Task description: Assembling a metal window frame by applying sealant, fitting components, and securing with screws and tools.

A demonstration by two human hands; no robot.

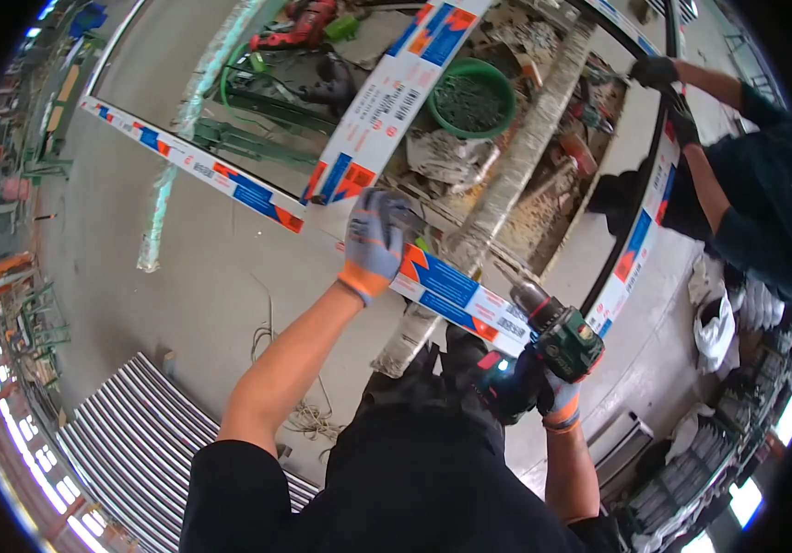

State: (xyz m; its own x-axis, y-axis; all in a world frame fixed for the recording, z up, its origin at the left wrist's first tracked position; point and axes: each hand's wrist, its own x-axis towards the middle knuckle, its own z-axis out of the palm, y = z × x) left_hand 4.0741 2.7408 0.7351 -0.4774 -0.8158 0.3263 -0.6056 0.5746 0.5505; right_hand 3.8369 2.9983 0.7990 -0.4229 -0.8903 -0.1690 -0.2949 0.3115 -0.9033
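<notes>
Left hand [373, 244] flat on frame profile [456, 295] (right hand [552, 392] gripping drill [557, 336])

Left hand [373, 244] lies flat, arm outstretched; right hand [552, 392] closes in a tight grip.

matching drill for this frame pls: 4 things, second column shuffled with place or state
1. left hand
2. right hand
3. green basin
4. co-worker's gloved hands

a. holds the green drill
b. upper right, on the frame's far side
c. pressed flat on the frame bar
d. among the clutter beyond the frame, holding dark bits

Pairs: 1-c, 2-a, 3-d, 4-b
</notes>
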